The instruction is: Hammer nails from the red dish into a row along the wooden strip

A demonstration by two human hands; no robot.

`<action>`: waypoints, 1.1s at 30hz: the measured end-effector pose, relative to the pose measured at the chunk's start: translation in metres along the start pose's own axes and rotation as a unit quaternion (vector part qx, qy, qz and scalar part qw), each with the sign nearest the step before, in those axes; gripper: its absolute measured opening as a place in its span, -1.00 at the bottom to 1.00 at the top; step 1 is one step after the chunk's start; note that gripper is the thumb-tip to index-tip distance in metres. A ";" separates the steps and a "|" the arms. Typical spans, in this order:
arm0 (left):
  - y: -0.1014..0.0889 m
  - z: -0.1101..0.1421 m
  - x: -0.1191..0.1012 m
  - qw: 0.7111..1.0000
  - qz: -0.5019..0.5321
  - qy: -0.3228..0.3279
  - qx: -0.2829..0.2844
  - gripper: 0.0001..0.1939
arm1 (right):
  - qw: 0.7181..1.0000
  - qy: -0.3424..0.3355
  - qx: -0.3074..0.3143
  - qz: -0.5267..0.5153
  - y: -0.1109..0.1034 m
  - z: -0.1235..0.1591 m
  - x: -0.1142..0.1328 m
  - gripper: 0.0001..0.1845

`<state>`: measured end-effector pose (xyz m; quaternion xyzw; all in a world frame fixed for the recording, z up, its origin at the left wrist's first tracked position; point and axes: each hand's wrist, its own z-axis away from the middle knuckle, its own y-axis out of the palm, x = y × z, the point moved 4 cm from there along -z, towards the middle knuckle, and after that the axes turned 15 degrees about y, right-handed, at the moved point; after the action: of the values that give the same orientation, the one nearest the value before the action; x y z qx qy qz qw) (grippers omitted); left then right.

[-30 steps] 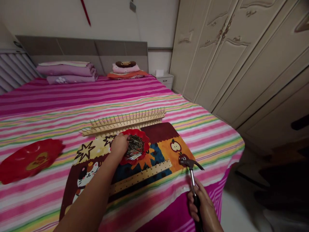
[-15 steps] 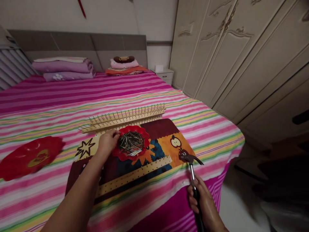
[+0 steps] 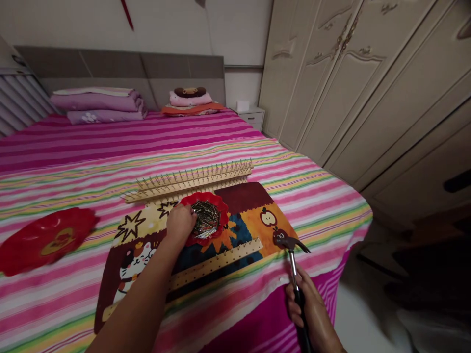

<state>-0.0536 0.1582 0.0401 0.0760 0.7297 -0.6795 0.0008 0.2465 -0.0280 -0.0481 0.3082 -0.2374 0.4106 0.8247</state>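
the left hand [image 3: 180, 224] is kept at the left rim of a shallow red plate [image 3: 222, 210], its fingers [image 3: 188, 212] half curled and reaching in over a heap of steel nails [image 3: 206, 220] (whether any nail is pinched cannot be told from this view). the right hand [image 3: 307, 306] is closed firmly around the black grip of a claw hammer [image 3: 293, 267], and the hammer's head is held above the near right part of a patchwork cat-print mat [image 3: 253, 215]. the plate is set on the mat, near its far edge. a wooden strip [image 3: 195, 180] studded with upright nails is laid just beyond that edge, and a second wooden strip [image 3: 217, 267] lies on the mat between the plate and the near edge. a wide stretch of striped bedspread [image 3: 110, 152] lies between the mat and a second red plate [image 3: 46, 240], well apart on the left. on the right, the mat stops short of the bed's edge [image 3: 362, 215], and the right hand is held close to the near side of the bed.
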 end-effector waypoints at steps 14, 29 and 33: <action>-0.005 0.001 0.003 0.999 0.027 -0.026 0.027 -0.79 | 1.000 -0.002 0.019 -0.004 -0.004 0.000 -0.002 -0.32; -0.008 0.006 0.013 0.988 0.140 -0.062 -0.025 -0.74 | 1.000 -0.012 0.023 -0.004 -0.007 0.001 -0.002 -0.35; -0.013 0.013 0.025 0.982 0.178 -0.051 -0.045 -0.67 | 0.999 -0.009 0.031 -0.006 -0.008 -0.001 -0.004 -0.36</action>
<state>-0.0815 0.1468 0.0494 0.1699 0.7335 -0.6377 0.1623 0.2512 -0.0332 -0.0537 0.3392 -0.2300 0.4097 0.8149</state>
